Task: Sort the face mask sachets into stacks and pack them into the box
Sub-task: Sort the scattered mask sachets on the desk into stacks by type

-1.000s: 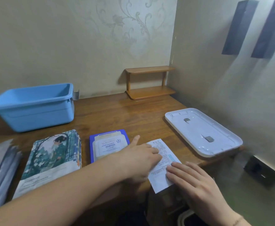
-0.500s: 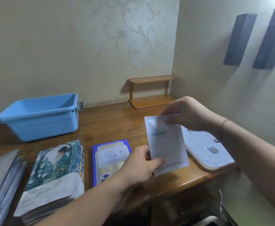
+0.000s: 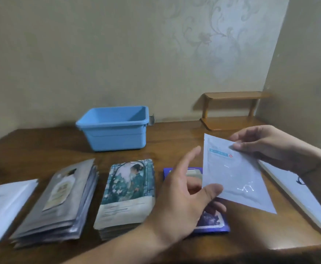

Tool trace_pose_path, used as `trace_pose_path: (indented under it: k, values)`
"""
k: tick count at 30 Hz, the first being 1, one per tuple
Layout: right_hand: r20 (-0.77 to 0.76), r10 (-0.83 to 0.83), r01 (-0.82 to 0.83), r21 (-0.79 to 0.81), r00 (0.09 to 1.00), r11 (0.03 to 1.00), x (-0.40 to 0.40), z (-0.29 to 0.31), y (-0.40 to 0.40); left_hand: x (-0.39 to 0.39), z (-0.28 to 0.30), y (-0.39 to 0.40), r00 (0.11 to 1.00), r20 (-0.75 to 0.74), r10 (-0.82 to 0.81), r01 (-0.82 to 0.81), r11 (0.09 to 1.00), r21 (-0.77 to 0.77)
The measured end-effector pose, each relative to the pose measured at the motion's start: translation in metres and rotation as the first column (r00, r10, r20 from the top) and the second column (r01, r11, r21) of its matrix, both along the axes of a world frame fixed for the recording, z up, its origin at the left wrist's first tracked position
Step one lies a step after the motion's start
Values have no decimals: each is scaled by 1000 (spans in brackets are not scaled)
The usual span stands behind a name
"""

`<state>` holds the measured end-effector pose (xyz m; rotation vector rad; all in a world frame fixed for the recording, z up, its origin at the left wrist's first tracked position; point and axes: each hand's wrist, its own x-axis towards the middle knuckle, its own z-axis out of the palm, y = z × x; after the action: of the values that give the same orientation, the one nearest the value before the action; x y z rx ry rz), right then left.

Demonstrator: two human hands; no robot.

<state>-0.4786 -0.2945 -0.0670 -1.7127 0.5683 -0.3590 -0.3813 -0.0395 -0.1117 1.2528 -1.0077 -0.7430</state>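
Observation:
A white sachet (image 3: 234, 174) with a pale blue label hangs above the table. My right hand (image 3: 266, 145) pinches its upper right edge, and my left hand (image 3: 182, 204) holds its lower left edge under the thumb, fingers spread. Below them lies a blue sachet stack (image 3: 211, 221), partly hidden. Left of it sit a green illustrated stack (image 3: 127, 193), a grey stack (image 3: 60, 201) and a white stack (image 3: 5, 204). The blue box (image 3: 116, 128) stands empty at the back.
A white tray-like lid (image 3: 298, 195) lies at the table's right edge, under my right wrist. A small wooden shelf (image 3: 232, 111) stands in the back right corner. Walls close off the back and the right side.
The white sachet came off the table and now hangs in both hands, tilted. The camera turned left, bringing the grey and white stacks into view.

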Motion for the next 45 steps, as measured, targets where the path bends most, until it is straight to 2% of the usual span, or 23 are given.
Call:
trace_pose_path:
  k: [4,7,10,13,16,19,22,25,32,36,38,43,45]
  values:
    - [30,108,-108,-11,994,994,81,14,57,48,8,64,981,64,184,-179,980,-83]
    - [33,230,-229,-16,973,973,155,19,118,91,6,130,911,105,398,-393,917,-67]
    - [-14,331,-330,-136,944,934,228,16,189,129,1,204,763,161,626,-631,775,-27]
    - [-33,407,-398,-296,913,869,294,9,264,162,-11,272,542,269,796,-826,564,-8]
    - [-84,450,-447,-375,889,812,352,-2,325,196,-28,322,383,433,816,-908,418,16]
    - [-165,441,-468,-420,882,778,390,-21,364,224,-50,351,311,587,747,-941,328,82]
    - [-266,428,-504,-472,864,724,413,-42,382,240,-68,365,293,696,656,-953,264,152]
    - [-341,396,-522,-529,853,669,426,-57,384,246,-81,369,298,759,579,-946,288,151]
    - [-387,378,-541,-596,841,594,420,-64,378,248,-86,379,254,792,555,-929,367,40]
    - [-544,410,-679,-636,732,368,405,-54,376,245,-86,378,280,817,503,-916,396,70]
    - [-585,409,-709,-635,701,307,398,-52,376,243,-86,373,267,813,518,-920,387,56]
    - [-582,398,-697,-666,709,266,389,-56,378,241,-89,365,194,794,576,-937,348,-23]
    - [-583,393,-695,-671,711,260,387,-59,379,241,-88,364,197,790,581,-940,340,-16]
